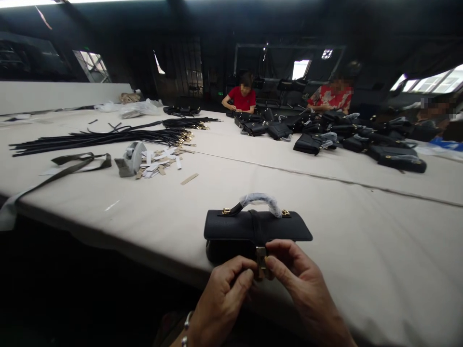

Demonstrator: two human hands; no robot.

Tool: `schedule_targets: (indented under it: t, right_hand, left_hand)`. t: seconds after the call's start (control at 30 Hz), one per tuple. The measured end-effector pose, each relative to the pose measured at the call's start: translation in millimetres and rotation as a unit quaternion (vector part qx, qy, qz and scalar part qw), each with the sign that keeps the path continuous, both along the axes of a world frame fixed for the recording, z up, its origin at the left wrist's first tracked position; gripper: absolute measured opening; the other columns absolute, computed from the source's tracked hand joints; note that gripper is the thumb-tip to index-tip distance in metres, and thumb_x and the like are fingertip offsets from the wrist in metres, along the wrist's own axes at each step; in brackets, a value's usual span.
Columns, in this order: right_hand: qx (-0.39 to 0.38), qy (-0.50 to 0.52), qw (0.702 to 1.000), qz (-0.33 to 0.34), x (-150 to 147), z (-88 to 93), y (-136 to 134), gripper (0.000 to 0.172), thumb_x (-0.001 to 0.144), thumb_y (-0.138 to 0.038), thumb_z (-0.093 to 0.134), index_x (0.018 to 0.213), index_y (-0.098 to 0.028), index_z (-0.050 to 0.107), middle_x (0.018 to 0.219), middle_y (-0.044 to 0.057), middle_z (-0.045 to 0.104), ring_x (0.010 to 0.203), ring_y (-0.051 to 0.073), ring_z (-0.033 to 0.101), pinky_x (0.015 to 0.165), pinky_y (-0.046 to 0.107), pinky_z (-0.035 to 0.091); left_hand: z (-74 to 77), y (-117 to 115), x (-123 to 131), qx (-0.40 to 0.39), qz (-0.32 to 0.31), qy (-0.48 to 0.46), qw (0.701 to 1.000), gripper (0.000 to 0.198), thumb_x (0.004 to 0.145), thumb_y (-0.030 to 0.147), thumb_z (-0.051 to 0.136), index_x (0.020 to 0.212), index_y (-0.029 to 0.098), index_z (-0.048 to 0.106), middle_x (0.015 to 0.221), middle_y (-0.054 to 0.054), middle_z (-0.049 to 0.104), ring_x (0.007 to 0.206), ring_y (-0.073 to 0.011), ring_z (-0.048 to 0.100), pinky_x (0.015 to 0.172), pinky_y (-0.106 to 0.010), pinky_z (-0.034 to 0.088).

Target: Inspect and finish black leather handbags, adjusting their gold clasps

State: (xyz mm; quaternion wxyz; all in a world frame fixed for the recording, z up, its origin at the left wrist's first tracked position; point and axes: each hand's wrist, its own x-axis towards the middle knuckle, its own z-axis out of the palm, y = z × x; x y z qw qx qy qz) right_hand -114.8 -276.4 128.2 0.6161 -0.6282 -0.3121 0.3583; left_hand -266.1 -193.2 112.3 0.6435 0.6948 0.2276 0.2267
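Observation:
A black handbag [231, 225] stands upright near the table's front edge, its flap down. Clear plastic film wraps most of its curved top handle [258, 198], which is fixed by gold fittings. At the bag's front centre is a gold clasp [261, 258] on a strap. My left hand [227, 286] is closed, thumb and forefinger pinched at the clasp's lower left side. From the right, my right hand [298, 274] grips the clasp between thumb and fingers. The lower part of the bag's front is partly hidden by my hands.
On the left lie black straps with gold hooks [144, 137], a tape dispenser [132, 159], paper strips [159, 164] and an olive strap [79, 161]. Black handbags [311, 143] are piled at the back right. Co-workers [240, 99] sit across the pale table [343, 231].

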Motion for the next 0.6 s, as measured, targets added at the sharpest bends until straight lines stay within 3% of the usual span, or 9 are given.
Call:
schedule_targets:
  t: [0.07, 0.2, 0.43, 0.6]
  right_hand:
    - [-0.006, 0.014, 1.000, 0.003, 0, -2.1, -1, 0.038, 0.072, -0.050, 0.077, 0.093, -0.021, 0.064, 0.074, 0.000, 0.065, 0.067, 0.014, 0.060, 0.062, 0.025, 0.052]
    - [-0.020, 0.064, 0.998, 0.019, -1, -9.1, -3, 0.038, 0.073, -0.050, 0.077, 0.092, -0.020, 0.063, 0.073, -0.002, 0.063, 0.063, 0.011, 0.056, 0.060, 0.024, 0.049]
    - [-0.073, 0.087, 0.992, 0.057, -2, -13.8, -5, 0.038, 0.074, -0.055, 0.074, 0.080, -0.018, 0.065, 0.068, -0.002, 0.061, 0.061, 0.010, 0.053, 0.057, 0.022, 0.045]
    - [-0.094, 0.101, 0.989, 0.055, -2, -17.1, -4, 0.040, 0.071, -0.055, 0.077, 0.074, -0.018, 0.062, 0.063, -0.003, 0.058, 0.058, 0.009, 0.052, 0.056, 0.021, 0.043]
  left_hand:
    - [2.0, 2, -1, -0.090, -0.015, 0.004, 0.996, 0.031, 0.097, 0.043, 0.050, 0.098, 0.017, 0.067, 0.078, -0.004, 0.065, 0.070, -0.0145, 0.061, 0.065, -0.023, 0.048]
    - [2.2, 2, 1, -0.138, -0.026, -0.011, 0.990, 0.033, 0.092, 0.046, 0.058, 0.094, 0.015, 0.066, 0.081, -0.004, 0.065, 0.069, -0.0136, 0.060, 0.062, -0.022, 0.047]
    - [1.7, 1, 1, -0.037, -0.005, 0.065, 0.997, 0.026, 0.091, 0.037, 0.058, 0.077, 0.016, 0.063, 0.077, -0.002, 0.065, 0.073, -0.0146, 0.056, 0.066, -0.023, 0.042]
    - [-0.6, 4, 4, -0.055, -0.040, 0.030, 0.997, 0.021, 0.092, 0.027, 0.050, 0.074, 0.017, 0.056, 0.078, -0.001, 0.063, 0.073, -0.0135, 0.055, 0.066, -0.023, 0.041]
